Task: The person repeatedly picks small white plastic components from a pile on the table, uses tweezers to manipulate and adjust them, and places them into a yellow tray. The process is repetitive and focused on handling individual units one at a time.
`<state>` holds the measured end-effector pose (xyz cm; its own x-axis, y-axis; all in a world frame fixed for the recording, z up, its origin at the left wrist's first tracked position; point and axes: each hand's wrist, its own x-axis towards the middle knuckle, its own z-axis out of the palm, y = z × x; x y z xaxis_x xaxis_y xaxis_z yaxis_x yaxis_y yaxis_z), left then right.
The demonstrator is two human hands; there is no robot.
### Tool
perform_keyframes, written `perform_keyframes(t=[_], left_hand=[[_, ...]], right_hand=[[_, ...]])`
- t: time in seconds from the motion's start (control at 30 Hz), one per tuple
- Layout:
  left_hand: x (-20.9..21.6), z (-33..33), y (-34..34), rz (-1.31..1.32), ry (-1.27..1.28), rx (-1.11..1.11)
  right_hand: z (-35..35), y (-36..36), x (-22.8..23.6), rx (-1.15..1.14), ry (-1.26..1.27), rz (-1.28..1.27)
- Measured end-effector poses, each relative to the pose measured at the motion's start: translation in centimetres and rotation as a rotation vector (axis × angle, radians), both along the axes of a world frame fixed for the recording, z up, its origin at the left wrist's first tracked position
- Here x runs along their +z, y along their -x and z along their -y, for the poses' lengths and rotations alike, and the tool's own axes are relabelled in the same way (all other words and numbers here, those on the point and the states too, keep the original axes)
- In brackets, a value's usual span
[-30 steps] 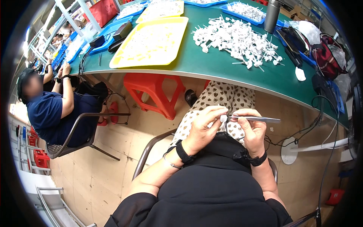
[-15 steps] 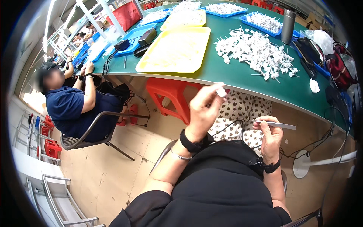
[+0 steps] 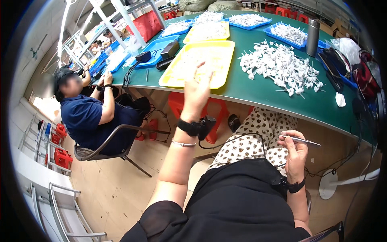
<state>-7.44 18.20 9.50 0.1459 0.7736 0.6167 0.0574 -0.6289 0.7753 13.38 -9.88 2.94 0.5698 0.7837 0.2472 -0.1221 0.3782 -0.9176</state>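
My left hand [image 3: 196,90] reaches over the near edge of a yellow tray [image 3: 223,60], its fingers stretched and apart with nothing visible in them. Pale small bits lie in that tray, too faint to make out. Above my lap, my right hand [image 3: 296,152] pinches a pair of slim metal tweezers [image 3: 309,142], which point to the left. A loose pile of small white parts with thin stems [image 3: 282,66] is on the green table, right of the yellow tray.
Behind stand a second yellow tray [image 3: 195,38] and blue trays of white parts, one a blue tray [image 3: 267,30]. A grey flask [image 3: 312,38] stands at right. A seated co-worker [image 3: 86,109] is at left; a red stool [image 3: 176,105] sits under the table [image 3: 238,86].
My left hand has moved forward and left from above my lap to the yellow tray. The small white piece in its fingers no longer shows. My right hand keeps the tweezers, now slightly turned.
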Motion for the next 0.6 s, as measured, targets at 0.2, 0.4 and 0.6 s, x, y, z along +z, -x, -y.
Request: perform_keyframes(t=[0.2,0.4,0.6], left_hand=[[-1.3,7.2,-4.2,0.007,0.025,-0.28],[-4.5,9.9,-5.7,0.083,0.198,-0.517],[-5.6,10.9,-6.8,0.047,0.149,-0.541]], right_hand=[[0.6,-1.5,0.4,0.019,-0.028,-0.054],[1.0,-3.7,0.7,0.155,-0.052,-0.101],[1.5,-6.1,0.8,0.193,-0.11,-0.32]])
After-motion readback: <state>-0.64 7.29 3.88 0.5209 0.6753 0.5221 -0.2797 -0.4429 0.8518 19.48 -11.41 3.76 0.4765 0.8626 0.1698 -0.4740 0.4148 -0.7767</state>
